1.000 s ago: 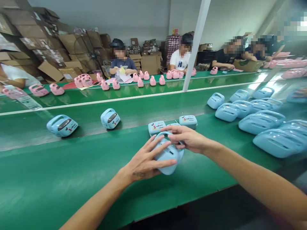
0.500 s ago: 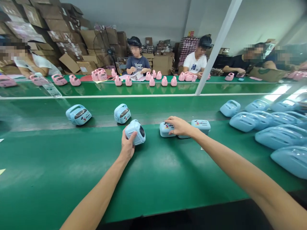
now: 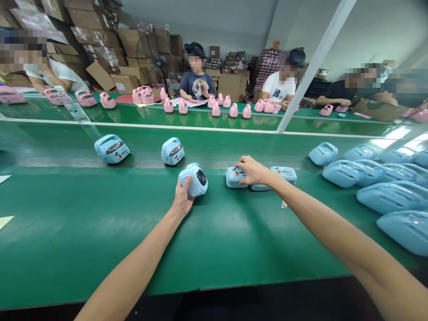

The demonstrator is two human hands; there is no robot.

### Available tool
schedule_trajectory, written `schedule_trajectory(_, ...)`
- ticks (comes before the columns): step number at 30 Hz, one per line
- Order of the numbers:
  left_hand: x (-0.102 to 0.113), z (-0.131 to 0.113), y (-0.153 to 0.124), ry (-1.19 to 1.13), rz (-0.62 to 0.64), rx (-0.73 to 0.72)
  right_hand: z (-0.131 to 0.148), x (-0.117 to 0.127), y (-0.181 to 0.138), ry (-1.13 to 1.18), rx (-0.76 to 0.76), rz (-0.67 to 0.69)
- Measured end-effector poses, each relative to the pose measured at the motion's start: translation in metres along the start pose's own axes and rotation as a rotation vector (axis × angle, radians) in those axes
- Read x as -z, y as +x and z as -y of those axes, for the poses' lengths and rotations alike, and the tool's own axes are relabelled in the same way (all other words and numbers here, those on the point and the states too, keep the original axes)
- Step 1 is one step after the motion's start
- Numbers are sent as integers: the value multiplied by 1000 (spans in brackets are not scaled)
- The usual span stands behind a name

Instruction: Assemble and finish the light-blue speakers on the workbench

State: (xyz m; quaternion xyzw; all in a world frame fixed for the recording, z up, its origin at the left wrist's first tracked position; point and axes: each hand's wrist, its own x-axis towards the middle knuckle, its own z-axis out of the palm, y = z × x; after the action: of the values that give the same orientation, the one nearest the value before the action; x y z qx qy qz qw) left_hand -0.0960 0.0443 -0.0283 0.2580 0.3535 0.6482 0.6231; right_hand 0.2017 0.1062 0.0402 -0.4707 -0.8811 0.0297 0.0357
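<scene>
My left hand (image 3: 183, 196) is closed round a light blue plastic casing (image 3: 192, 180), held tilted just over the green table. A round dark part on the casing faces right. My right hand (image 3: 252, 171) grips the right end of a light blue Mickey-printed piece (image 3: 234, 177), which appears to rest on the table. Beside it, partly hidden by my wrist, are a second light blue piece (image 3: 261, 186) and another Mickey-printed piece (image 3: 284, 173). Farther back stand two light blue casings with handles and dark windows, one near the middle (image 3: 173, 151), one to the left (image 3: 112, 149).
Several light blue handled shells (image 3: 341, 174) crowd the right side. A white post (image 3: 314, 71) rises beyond the belt. Across it, several people sit behind pink casings (image 3: 216, 109). A clear bottle (image 3: 76, 109) lies at left; yellowish paper (image 3: 6, 220) is at the left edge.
The view has tilted and shifted slightly. The casing in my left hand has turned a little, showing more of its round dark part. My right hand stays on the same printed piece.
</scene>
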Motion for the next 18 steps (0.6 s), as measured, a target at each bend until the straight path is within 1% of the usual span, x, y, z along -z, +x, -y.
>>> schedule_trajectory(11,0,1,1,-13,-31,20,8,10,1,-14,-44,19)
schedule_trajectory(15,0,2,0,8,-41,19,5,14,-4,37,-89,-9)
schedule_trajectory(18,0,1,-1,7,-47,10,4,20,-12,86,-115,-60)
